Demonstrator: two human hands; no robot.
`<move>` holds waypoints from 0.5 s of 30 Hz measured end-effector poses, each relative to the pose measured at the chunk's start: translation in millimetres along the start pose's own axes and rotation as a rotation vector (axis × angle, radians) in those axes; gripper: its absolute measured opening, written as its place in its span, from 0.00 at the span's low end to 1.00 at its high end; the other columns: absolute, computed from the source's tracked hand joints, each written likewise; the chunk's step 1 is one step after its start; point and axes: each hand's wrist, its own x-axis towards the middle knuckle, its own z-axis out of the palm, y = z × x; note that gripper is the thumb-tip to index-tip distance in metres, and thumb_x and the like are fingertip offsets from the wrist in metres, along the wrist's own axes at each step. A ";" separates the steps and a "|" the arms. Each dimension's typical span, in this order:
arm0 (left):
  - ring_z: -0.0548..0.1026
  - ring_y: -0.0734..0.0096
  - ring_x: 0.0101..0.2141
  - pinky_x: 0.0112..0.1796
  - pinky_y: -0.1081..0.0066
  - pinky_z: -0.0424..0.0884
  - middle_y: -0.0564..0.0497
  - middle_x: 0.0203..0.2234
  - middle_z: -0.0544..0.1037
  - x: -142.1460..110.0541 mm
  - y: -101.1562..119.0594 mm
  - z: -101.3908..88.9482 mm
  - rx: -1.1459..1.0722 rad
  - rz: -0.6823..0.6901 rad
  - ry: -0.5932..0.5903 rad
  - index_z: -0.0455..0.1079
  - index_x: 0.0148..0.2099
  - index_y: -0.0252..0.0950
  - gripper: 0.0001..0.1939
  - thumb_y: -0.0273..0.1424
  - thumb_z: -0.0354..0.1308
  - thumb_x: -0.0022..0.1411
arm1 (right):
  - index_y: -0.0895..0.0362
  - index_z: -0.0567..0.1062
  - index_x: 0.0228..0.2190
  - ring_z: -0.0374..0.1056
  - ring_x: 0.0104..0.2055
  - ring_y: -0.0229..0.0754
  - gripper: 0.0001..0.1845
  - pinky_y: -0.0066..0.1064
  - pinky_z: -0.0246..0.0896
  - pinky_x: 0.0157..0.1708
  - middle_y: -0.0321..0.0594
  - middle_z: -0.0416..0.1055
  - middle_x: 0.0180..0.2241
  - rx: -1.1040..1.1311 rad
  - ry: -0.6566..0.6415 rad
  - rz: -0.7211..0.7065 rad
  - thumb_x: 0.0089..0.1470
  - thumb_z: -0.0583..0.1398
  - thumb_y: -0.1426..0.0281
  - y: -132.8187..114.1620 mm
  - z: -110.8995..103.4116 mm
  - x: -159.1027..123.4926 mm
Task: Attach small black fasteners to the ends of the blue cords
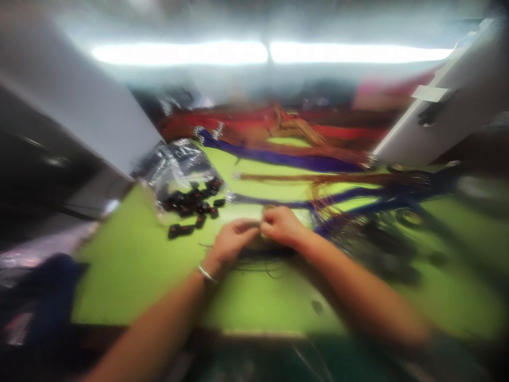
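Over the green tabletop, my left hand and my right hand meet with their fingertips almost touching. Both are closed in a pinch. What lies between the fingers is too blurred and too small to name. A small yellowish rounded edge shows just behind my right fingers, its kind unclear. Below my hands runs a bundle of dark wires, with thin loose ends lying on the table. To the left of my hands lie several small black connectors with reddish spots, spilling from a clear plastic bag.
Blue wire bundles, some with shiny ends, stretch across the back and right. Brown wires run beside them, and red bundles lie farther back. Pale panels flank the green table. A tape roll sits right among tangled dark wires.
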 end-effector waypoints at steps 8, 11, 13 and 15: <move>0.68 0.81 0.22 0.23 0.79 0.63 0.51 0.26 0.76 0.0 7.4 2.3 -0.153 -0.024 0.095 0.73 0.39 0.34 0.15 0.32 0.66 0.48 | 0.60 0.75 0.24 0.58 0.24 0.31 0.10 0.24 0.49 0.25 0.35 0.69 0.22 0.080 -0.043 -0.003 0.49 0.56 0.68 -1.3 -12.8 0.5; 0.68 0.81 0.23 0.25 0.79 0.64 0.50 0.27 0.75 -1.0 11.7 -0.7 -0.240 -0.003 0.080 0.73 0.41 0.33 0.16 0.35 0.64 0.50 | 0.59 0.76 0.28 0.61 0.26 0.32 0.11 0.24 0.51 0.27 0.36 0.72 0.26 0.034 -0.150 -0.057 0.48 0.58 0.65 -9.2 -32.5 -6.2; 0.70 0.77 0.27 0.30 0.75 0.68 0.48 0.32 0.76 -2.0 11.3 -3.6 -0.243 0.037 0.067 0.72 0.46 0.34 0.18 0.38 0.61 0.54 | 0.58 0.76 0.29 0.62 0.27 0.32 0.08 0.24 0.53 0.28 0.35 0.73 0.26 -0.028 -0.156 -0.087 0.46 0.59 0.68 -14.2 -50.2 -12.7; 0.72 0.72 0.34 0.38 0.70 0.69 0.45 0.38 0.75 -3.0 7.7 -6.0 -0.106 0.076 0.051 0.70 0.50 0.35 0.21 0.39 0.59 0.56 | 0.58 0.77 0.28 0.63 0.27 0.32 0.08 0.24 0.54 0.28 0.35 0.73 0.26 -0.066 -0.090 -0.069 0.46 0.58 0.71 -14.4 -74.8 -21.6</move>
